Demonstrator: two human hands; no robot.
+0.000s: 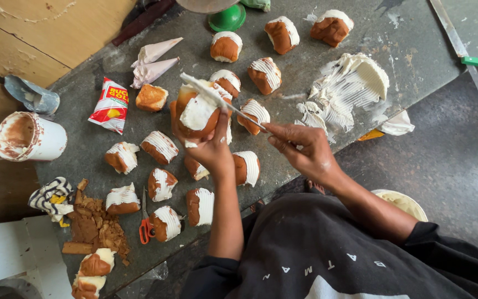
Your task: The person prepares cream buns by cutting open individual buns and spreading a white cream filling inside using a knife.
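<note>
The left hand point(208, 145) is cupping a round brown cake piece point(197, 113), fingers closed around its base. The right hand point(300, 148) is pinching a thin palette knife point(219, 99), its flat blade lying on glossy white cream. Left of the left hand, a red-and-white sachet point(109, 105) is lying on the grey slab point(416, 44).

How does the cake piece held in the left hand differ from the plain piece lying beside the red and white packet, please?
The held cake piece is lifted off the table in the left hand, with white cream over its top; the plain piece lies on the grey table with no cream showing. The held one looks larger, and a spatula in the right hand touches it; nothing touches the plain one. Both are brown cake.
</note>
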